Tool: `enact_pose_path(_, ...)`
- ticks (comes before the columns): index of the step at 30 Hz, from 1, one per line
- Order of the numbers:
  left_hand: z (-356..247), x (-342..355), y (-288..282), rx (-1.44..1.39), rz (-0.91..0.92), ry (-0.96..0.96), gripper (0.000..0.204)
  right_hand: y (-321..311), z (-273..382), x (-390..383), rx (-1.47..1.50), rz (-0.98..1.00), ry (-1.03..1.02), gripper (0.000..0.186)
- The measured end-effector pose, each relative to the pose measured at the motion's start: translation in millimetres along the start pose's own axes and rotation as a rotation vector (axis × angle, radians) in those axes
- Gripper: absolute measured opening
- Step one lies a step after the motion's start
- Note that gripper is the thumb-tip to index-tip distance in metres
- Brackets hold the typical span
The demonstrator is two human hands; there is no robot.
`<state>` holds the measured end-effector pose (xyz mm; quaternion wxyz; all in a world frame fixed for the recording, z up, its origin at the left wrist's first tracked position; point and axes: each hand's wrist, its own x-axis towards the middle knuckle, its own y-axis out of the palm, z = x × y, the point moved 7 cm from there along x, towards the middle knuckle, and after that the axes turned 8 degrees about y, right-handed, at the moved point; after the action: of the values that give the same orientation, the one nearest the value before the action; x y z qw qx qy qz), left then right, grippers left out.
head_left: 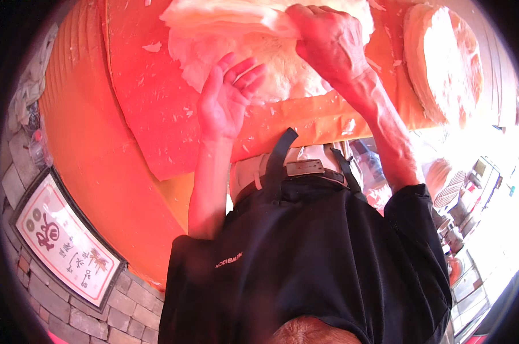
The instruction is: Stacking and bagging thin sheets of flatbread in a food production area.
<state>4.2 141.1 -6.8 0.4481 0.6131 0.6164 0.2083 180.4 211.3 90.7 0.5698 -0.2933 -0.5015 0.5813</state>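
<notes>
A thick sheet of white cotton wadding (pixel 254 49) lies on a red-orange cloth (pixel 156 114) covering the table. Its far part is folded into a raised ridge. My right hand (pixel 328 43) is closed over the right end of that ridge, knuckles up, gripping the wadding. Near the wadding's left front edge, my left hand (pixel 228 97) is turned palm up with its fingers apart and slightly bent, holding nothing. Whether the backs of its fingers touch the wadding, I cannot tell. Small white tufts are scattered on the cloth.
A thick round white pad (pixel 440 63), apparently also wadding, rests at the table's right side. Left of the table, a printed mat (pixel 67 238) lies on the brick floor (pixel 99 327). Several small items clutter the brightly lit area at lower right.
</notes>
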Motion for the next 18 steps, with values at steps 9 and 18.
enact_pose_path(9,40,0,-18,0.108,-0.424,-0.019,0.028,72,35,-73,0.050,0.136,-0.091,0.015)
enact_pose_path(18,-23,-7,21,0.168,-0.335,0.057,0.039,-14,-81,-112,0.859,-0.199,0.814,0.050)
